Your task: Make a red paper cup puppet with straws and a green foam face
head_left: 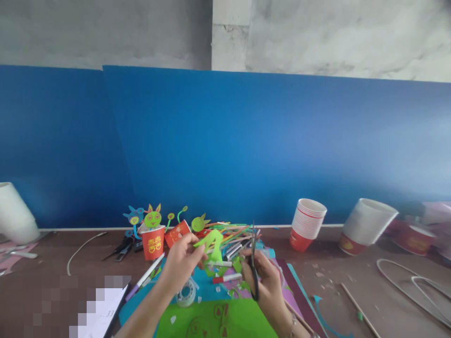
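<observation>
Between its thumb and fingers my left hand [186, 260] pinches a bright green paper cutout [214, 244], held up above the table. To the right of it, my right hand [266, 281] grips a pair of scissors [253, 263] with black handles, blades pointing up and away from the paper. Beneath both hands lies a green paper sheet [243, 317] with drawn shapes on it, on top of blue paper [141, 300]. A roll of clear tape [186, 293] sits under my left wrist. Markers, including a red-capped marker [227, 278], and green scraps are scattered between the hands.
Red paper cups [154, 244] with paper creatures stand at the back left. A bundle of coloured sticks [229, 234] lies behind my hands. Stacked paper cups [307, 225] stand at right, near a cable [405, 281] and a thin stick [359, 310]. A blue partition [246, 150] rises behind.
</observation>
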The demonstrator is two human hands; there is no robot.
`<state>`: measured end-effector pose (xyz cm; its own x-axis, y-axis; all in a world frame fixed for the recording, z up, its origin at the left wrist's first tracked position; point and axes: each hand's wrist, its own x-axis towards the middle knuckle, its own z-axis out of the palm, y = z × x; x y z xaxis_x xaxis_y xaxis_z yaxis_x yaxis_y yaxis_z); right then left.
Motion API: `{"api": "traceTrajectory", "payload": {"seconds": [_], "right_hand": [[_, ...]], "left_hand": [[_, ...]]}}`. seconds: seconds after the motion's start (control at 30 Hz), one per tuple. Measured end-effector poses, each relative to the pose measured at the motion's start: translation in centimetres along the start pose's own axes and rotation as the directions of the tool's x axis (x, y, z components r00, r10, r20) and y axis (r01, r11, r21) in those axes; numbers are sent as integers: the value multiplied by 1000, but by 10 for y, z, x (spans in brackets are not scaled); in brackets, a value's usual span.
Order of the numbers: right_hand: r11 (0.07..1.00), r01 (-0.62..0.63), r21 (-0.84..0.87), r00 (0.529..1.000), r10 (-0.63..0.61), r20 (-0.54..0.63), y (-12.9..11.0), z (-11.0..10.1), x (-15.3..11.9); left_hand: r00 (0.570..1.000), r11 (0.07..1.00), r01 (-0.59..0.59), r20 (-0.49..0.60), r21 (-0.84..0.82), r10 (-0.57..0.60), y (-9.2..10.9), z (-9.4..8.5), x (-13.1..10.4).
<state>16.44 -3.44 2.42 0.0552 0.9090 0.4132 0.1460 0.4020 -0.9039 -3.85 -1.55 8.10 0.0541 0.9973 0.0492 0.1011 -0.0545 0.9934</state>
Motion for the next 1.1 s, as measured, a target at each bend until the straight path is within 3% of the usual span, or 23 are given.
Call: {"api": "traceTrajectory", "payload": {"seconds": [0.13, 0.23, 0.33, 0.43, 0.63, 0.83, 1.1], "right_hand": [[993, -118, 23, 965, 109, 238, 3, 7, -9], [967, -255, 20, 878, 222, 424, 15, 19, -19], [930, -362, 67, 838, 293, 461, 26, 31, -25], [897, -425, 123, 825, 329, 459, 27, 37, -25], [882, -407, 238, 869, 294, 398, 21, 36, -19], [871, -391, 297, 891, 276, 361, 30, 36, -19], [870, -411, 272, 877, 295, 380, 25, 34, -16]], "left_hand": [[969, 917, -19, -234, -397, -81, -5, 7, 0], [953, 797, 26, -225, -604, -202, -16, 18, -1], [944, 710, 53, -197, -702, -264, -24, 27, -3], [935, 684, 111, -157, -721, -317, -28, 36, -8], [929, 695, 299, 33, -655, -369, -34, 56, -22], [947, 758, 244, -19, -605, -320, -37, 60, -24], [946, 769, 257, -11, -585, -324, -41, 58, -21]]}}
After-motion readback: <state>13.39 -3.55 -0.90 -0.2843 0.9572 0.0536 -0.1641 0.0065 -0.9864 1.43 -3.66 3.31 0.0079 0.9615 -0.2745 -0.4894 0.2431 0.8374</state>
